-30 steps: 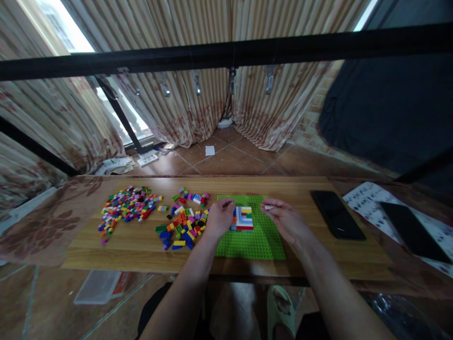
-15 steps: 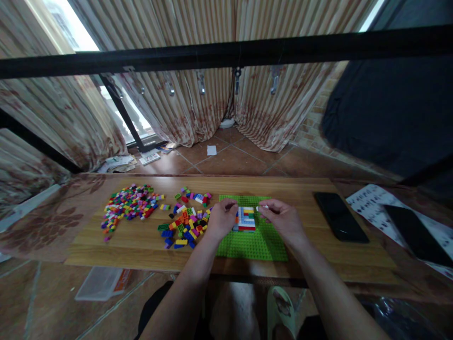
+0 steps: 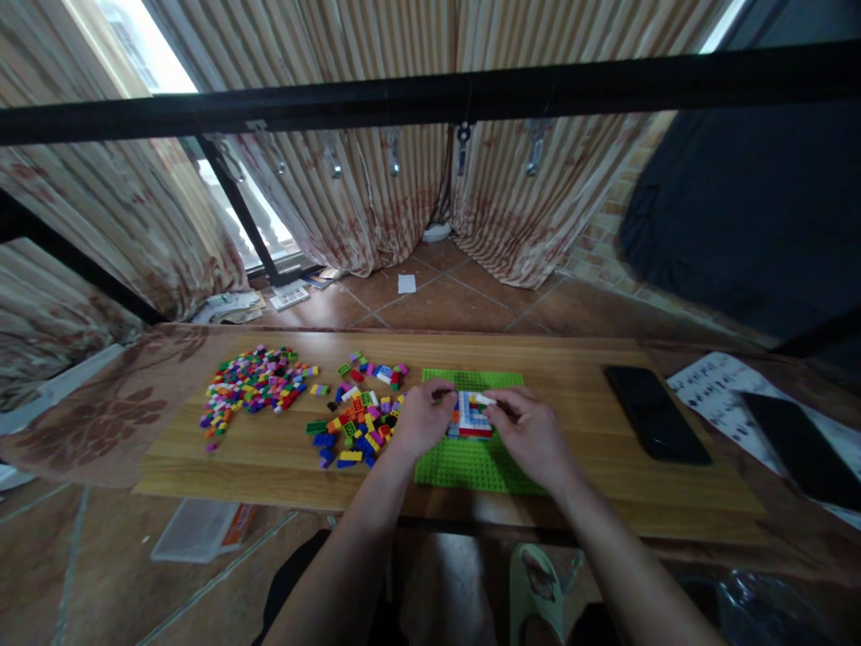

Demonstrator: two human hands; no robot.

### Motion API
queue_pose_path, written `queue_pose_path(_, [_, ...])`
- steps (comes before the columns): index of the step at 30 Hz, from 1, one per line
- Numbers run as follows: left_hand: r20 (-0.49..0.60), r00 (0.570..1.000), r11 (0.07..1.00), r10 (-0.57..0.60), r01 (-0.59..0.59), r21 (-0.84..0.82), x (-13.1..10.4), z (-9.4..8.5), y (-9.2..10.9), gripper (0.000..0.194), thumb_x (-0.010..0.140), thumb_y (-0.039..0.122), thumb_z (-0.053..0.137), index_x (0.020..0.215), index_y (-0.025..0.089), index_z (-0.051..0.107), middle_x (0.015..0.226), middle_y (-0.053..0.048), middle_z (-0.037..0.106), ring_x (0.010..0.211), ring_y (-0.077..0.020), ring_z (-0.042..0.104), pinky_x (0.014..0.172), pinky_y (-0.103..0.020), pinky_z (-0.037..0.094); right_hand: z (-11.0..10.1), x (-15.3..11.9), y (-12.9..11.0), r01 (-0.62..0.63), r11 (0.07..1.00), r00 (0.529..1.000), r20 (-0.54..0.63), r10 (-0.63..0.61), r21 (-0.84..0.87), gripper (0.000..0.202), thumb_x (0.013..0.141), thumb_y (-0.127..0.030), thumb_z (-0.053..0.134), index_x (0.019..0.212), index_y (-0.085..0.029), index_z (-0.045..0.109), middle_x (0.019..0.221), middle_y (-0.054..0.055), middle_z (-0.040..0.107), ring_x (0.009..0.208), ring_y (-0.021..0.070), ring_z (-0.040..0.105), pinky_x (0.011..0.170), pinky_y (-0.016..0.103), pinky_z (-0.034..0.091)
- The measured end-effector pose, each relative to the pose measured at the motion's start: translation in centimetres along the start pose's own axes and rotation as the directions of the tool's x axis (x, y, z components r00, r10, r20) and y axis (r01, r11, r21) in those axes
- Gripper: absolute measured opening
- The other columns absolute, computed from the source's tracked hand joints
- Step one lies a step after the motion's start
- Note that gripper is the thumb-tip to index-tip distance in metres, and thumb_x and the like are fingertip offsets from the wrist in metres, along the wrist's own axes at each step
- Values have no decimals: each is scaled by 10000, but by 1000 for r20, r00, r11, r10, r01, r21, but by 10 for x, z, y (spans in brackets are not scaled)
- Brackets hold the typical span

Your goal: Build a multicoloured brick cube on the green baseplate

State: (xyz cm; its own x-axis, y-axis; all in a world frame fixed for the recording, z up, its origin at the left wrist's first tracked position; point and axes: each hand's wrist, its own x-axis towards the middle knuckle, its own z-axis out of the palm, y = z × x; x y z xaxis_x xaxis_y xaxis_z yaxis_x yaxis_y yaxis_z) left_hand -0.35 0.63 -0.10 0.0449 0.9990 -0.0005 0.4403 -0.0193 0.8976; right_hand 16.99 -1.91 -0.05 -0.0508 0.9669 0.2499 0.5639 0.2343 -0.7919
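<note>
On a green studded baseplate stands a low rectangular structure of toy bricks, with white and red layers and some yellow and green inside. My right hand pinches a small white brick over the structure's far right corner. Whether that brick touches the layer below, I cannot tell. At the structure's left side is my left hand, its fingers curled and the fingertips close against the wall. Anything between those fingers is hidden.
Loose bricks lie just left of the baseplate, and a pile of smaller bricks sits farther left on the wooden board. To the right rest a black phone, a printed sheet and another dark device.
My right hand has moved left with the white brick, from beside the structure to over its far right corner. My left hand stays at the left side. The view has shifted slightly.
</note>
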Motion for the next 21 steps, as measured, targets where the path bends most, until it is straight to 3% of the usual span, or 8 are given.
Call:
queue_pose_path(4, [31, 999, 1000, -21, 21, 5, 0, -1, 0, 229, 800, 158, 571, 979, 123, 709, 912, -78, 735, 835, -173, 668, 767, -259, 508, 1, -4, -8, 94, 986, 995, 25, -92, -141, 225, 878, -229, 497, 971, -194, 699, 913, 75, 666, 825, 201, 636, 771, 324, 488])
queue_pose_path(10, [59, 998, 1000, -2, 3, -11, -1, -1, 0, 232, 804, 143, 558, 989, 111, 694, 886, -68, 728, 802, -158, 658, 746, -252, 505, 9, -9, -8, 183, 960, 982, 74, -171, -211, 158, 875, -187, 532, 943, -202, 673, 907, 49, 651, 836, 194, 631, 763, 306, 473])
queue_pose_path(21, [55, 998, 999, 23, -25, 29, 0, 1, -4, 206, 803, 158, 563, 961, 131, 693, 869, -53, 728, 804, -160, 657, 758, -260, 507, 13, -12, -6, 187, 945, 982, 73, -173, -268, 95, 841, -170, 565, 826, -201, 654, 820, 22, 635, 759, 178, 610, 717, 293, 442])
